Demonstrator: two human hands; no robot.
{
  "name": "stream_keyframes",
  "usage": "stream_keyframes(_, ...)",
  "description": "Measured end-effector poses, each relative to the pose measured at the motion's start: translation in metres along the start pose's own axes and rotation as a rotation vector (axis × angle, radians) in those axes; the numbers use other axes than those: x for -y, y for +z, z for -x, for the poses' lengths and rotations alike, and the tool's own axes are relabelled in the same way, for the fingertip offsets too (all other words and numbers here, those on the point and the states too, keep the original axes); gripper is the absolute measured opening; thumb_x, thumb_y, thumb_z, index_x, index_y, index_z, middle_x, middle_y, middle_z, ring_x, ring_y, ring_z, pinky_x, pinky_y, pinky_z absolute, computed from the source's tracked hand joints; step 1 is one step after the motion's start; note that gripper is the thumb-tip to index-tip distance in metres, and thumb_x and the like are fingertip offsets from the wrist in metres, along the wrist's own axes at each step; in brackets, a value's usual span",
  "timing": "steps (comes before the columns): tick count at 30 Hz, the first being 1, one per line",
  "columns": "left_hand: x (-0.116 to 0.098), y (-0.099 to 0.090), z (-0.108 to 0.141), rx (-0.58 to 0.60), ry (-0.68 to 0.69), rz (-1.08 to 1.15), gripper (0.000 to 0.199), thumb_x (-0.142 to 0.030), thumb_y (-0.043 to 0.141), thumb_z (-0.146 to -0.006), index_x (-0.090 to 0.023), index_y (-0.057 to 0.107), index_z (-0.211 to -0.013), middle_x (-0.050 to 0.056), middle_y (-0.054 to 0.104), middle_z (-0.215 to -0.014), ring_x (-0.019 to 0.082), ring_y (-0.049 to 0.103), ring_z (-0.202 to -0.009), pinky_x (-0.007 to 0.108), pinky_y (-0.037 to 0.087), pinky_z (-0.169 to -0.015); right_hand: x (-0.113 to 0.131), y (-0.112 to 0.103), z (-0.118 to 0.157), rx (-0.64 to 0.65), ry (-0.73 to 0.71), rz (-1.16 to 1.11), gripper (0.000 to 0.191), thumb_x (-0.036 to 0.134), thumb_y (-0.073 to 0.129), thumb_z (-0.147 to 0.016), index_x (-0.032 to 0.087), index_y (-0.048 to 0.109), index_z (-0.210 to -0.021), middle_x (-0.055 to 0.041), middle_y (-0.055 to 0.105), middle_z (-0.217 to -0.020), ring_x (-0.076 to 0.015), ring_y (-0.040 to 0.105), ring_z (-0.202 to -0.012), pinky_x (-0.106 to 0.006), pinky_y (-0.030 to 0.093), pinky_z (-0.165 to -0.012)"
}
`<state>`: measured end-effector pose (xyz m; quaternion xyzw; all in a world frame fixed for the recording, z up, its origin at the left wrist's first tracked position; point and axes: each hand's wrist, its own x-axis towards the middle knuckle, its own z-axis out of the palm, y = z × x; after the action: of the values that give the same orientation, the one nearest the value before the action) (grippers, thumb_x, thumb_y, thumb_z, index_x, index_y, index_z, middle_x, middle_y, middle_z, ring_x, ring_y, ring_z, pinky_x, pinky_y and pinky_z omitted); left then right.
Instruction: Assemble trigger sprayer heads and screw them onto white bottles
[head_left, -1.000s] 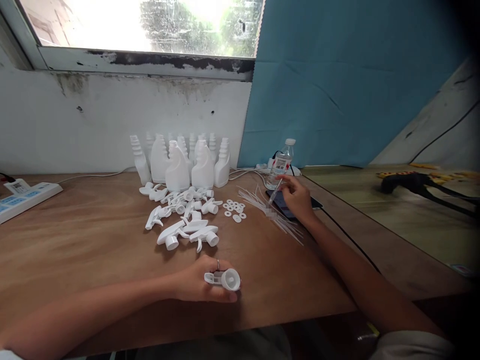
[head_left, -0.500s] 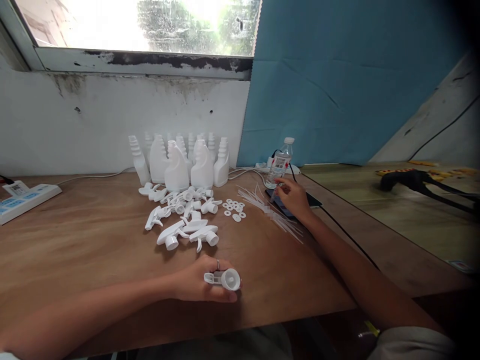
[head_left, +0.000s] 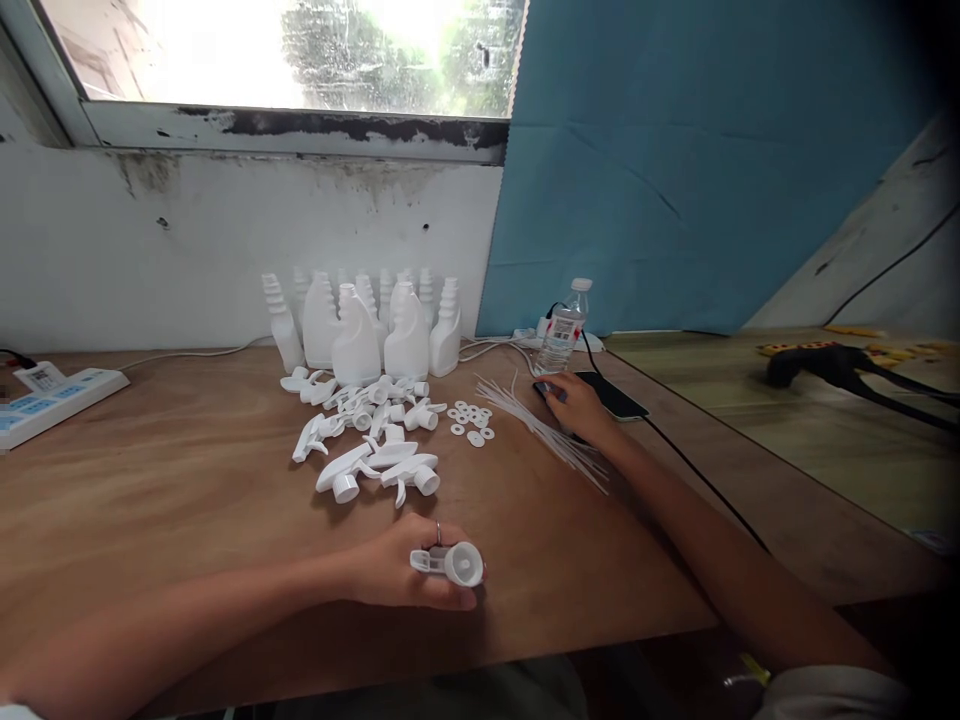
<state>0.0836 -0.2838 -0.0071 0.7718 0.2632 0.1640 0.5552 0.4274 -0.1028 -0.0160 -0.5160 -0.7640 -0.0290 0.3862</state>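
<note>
My left hand (head_left: 405, 565) is closed around a white trigger spray head (head_left: 465, 565), near the table's front edge. The round cap of the spray head faces up with its opening showing. My right hand (head_left: 581, 405) is low over a dark phone (head_left: 619, 397), its fingers bent down and somewhat apart, with nothing visible in them. Just left of that hand lies a bundle of thin clear tubes (head_left: 559, 445). Several flat white washers (head_left: 475, 438) lie loose beside the tubes. A pile of white trigger spray heads (head_left: 394, 455) lies beyond my left hand.
Several white spray bottles (head_left: 356, 340) without heads stand against the wall. Behind the phone is a clear water bottle (head_left: 561, 335). A power strip (head_left: 64, 400) lies at the far left, and a black cable (head_left: 705, 480) runs across the right side of the table (head_left: 187, 470).
My right hand has come down from beside the water bottle onto the phone area, and its raised pinch has loosened. My left hand keeps the spray head in about the same place.
</note>
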Motion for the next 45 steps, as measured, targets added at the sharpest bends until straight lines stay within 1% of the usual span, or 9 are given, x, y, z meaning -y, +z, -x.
stream_keyframes(6, 0.002, 0.001, -0.001, 0.015, 0.026, -0.025, 0.035, -0.041, 0.068, -0.082, -0.012, 0.065, -0.102, 0.006, 0.068, -0.094, 0.014, 0.06, -0.078, 0.022, 0.047, -0.069, 0.016, 0.001, 0.004, 0.04, -0.023, -0.027, 0.025, 0.02, 0.049, -0.078, 0.019, 0.069, -0.092, -0.0087, 0.067, -0.094, -0.0214, 0.062, -0.078, -0.036, 0.051, -0.077)
stream_keyframes(10, 0.0, 0.006, 0.001, -0.144, 0.243, -0.179, 0.029, -0.036, 0.064, -0.085, -0.015, 0.061, -0.104, 0.009, 0.067, -0.101, 0.017, 0.063, -0.088, 0.025, 0.051, -0.079, 0.045, 0.003, 0.01, 0.079, -0.094, -0.087, 0.024, 0.021, 0.045, -0.085, 0.02, 0.069, -0.089, -0.0071, 0.071, -0.088, -0.0214, 0.065, -0.079, -0.035, 0.052, -0.076)
stream_keyframes(13, 0.002, 0.002, 0.005, -0.252, 0.456, -0.547, 0.029, -0.029, 0.059, -0.087, -0.019, 0.054, -0.113, 0.011, 0.063, -0.115, 0.019, 0.063, -0.092, 0.028, 0.051, -0.079, 0.069, 0.007, 0.019, 0.162, -0.18, -0.145, 0.022, 0.02, 0.047, -0.087, 0.021, 0.069, -0.09, -0.0053, 0.073, -0.091, -0.0205, 0.067, -0.082, -0.033, 0.053, -0.077)
stream_keyframes(16, 0.008, -0.009, 0.009, -0.222, 0.616, -1.075, 0.033, -0.026, 0.051, -0.089, -0.018, 0.051, -0.122, 0.016, 0.06, -0.123, 0.024, 0.062, -0.089, 0.035, 0.049, -0.073, 0.086, 0.013, 0.029, 0.251, -0.28, -0.184, 0.022, 0.018, 0.048, -0.088, 0.022, 0.069, -0.093, -0.0042, 0.074, -0.094, -0.0199, 0.068, -0.086, -0.033, 0.053, -0.081)
stream_keyframes(19, 0.015, -0.017, 0.01, -0.244, 0.619, -1.277, 0.037, -0.029, 0.05, -0.091, -0.014, 0.05, -0.124, 0.019, 0.06, -0.123, 0.029, 0.06, -0.092, 0.043, 0.047, -0.078, 0.097, 0.019, 0.037, 0.299, -0.368, -0.189, 0.022, 0.017, 0.048, -0.09, 0.021, 0.07, -0.095, -0.0058, 0.073, -0.092, -0.0203, 0.067, -0.085, -0.035, 0.053, -0.08)
stream_keyframes(24, 0.017, -0.016, 0.003, -0.344, 0.519, -1.078, 0.067, -0.06, 0.061, -0.079, -0.013, 0.049, -0.125, 0.021, 0.06, -0.123, 0.032, 0.058, -0.101, 0.047, 0.044, -0.087, 0.102, 0.029, 0.043, 0.296, -0.433, -0.211, 0.021, 0.018, 0.048, -0.092, 0.019, 0.069, -0.095, -0.0065, 0.072, -0.088, -0.0196, 0.066, -0.081, -0.034, 0.054, -0.076)
stream_keyframes(30, 0.014, -0.017, 0.002, -0.351, 0.494, -0.789, 0.033, -0.031, 0.058, -0.088, -0.017, 0.051, -0.117, 0.014, 0.062, -0.121, 0.023, 0.06, -0.102, 0.038, 0.047, -0.093, 0.101, 0.033, 0.04, 0.301, -0.337, -0.204, 0.022, 0.018, 0.047, -0.092, 0.019, 0.068, -0.101, -0.0083, 0.067, -0.094, -0.0205, 0.064, -0.086, -0.036, 0.054, -0.078)
stream_keyframes(32, 0.013, -0.018, 0.003, -0.374, 0.489, -0.662, 0.032, -0.024, 0.058, -0.087, -0.018, 0.05, -0.117, 0.013, 0.06, -0.124, 0.021, 0.06, -0.107, 0.034, 0.048, -0.095, 0.101, 0.033, 0.039, 0.309, -0.306, -0.195, 0.024, 0.021, 0.05, -0.091, 0.02, 0.067, -0.108, -0.0085, 0.065, -0.098, -0.0206, 0.063, -0.087, -0.036, 0.053, -0.079)
stream_keyframes(45, 0.014, -0.02, 0.0, -0.321, 0.264, -0.478, 0.031, -0.032, 0.062, -0.086, -0.016, 0.06, -0.113, 0.009, 0.065, -0.107, 0.02, 0.061, -0.098, 0.031, 0.049, -0.089, 0.104, 0.031, 0.039, 0.287, -0.307, -0.277, 0.017, 0.029, 0.057, -0.091, 0.021, 0.07, -0.097, -0.006, 0.069, -0.091, -0.0182, 0.064, -0.078, -0.032, 0.054, -0.072)
